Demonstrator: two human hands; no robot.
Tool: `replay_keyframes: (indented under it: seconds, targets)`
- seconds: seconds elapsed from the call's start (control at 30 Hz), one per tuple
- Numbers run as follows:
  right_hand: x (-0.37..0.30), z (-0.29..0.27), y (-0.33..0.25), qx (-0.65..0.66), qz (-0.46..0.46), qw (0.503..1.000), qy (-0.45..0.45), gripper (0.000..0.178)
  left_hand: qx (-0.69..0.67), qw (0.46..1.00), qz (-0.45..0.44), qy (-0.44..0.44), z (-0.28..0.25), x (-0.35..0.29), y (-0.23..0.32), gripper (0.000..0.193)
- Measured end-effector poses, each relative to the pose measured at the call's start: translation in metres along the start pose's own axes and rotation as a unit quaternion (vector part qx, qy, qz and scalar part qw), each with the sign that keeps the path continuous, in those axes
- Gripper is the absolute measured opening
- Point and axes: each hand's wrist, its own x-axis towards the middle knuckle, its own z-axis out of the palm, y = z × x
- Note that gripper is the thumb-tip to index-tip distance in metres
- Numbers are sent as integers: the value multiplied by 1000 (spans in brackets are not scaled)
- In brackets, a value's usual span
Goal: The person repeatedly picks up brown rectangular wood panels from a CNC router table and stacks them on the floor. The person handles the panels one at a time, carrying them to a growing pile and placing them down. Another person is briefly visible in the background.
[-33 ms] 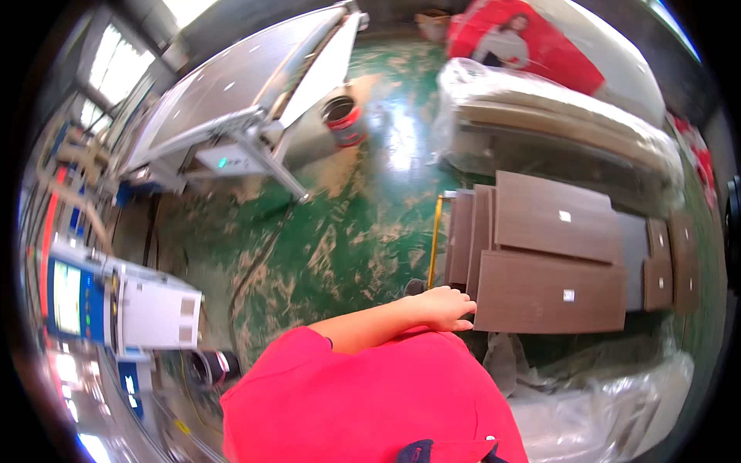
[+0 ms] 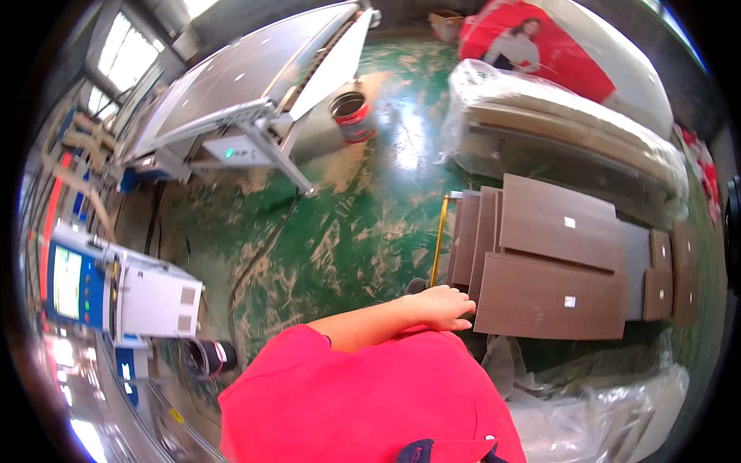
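Observation:
My left hand (image 2: 446, 308) reaches across the front of my red shirt (image 2: 370, 393), its fingers loosely bent and the thumb apart from them. Nothing shows in its grasp. Its fingertips appear right beside the left edge of a brown board (image 2: 552, 297) with a small white label; whether they touch it I cannot tell. Another brown labelled board (image 2: 559, 224) lies just beyond, over several more boards (image 2: 467, 239) that stick out at the left. My right hand is out of view.
A yellow bar (image 2: 440, 239) stands by the stack. Plastic-wrapped panels (image 2: 571, 127) lie behind it, and plastic sheeting (image 2: 594, 409) in front. At left are a machine cabinet (image 2: 158, 301) and a black bucket (image 2: 208, 359). A roller table (image 2: 231, 89) and red bucket (image 2: 352, 119) stand farther off.
The view has shifted slightly, so the floor and surrounding things sit a little differently in the picture. My left hand keeps nearly the same pose beside the board.

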Motion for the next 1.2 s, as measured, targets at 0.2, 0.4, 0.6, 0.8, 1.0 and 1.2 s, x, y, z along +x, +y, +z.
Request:
replay_keyframes:
  seconds: [0.2, 0.4, 0.6, 0.8, 1.0, 1.2]
  targets:
    - [20, 42, -108, -105, -44, 992, -62, 23, -49, 985, -113, 116, 19, -62, -23, 39]
    - [4, 110, -256, -71, -123, 989, -41, 28, -137, 962, -125, 200, 9, -87, -53, 35]
    - [3, 171, -326, -126, -142, 981, -29, 30, -189, 934, -44, 299, -29, -111, -121, 31]
    - [26, 253, -291, -141, -84, 985, -57, 23, -141, 925, -31, 351, -81, -165, -222, 27]
    - [3, 382, -316, -181, -65, 978, -75, 24, -110, 913, -50, 389, -146, -232, -310, 26]
    - [-5, 453, -370, -194, -79, 975, -75, 24, -163, 889, -66, 423, -198, -259, -375, 27]
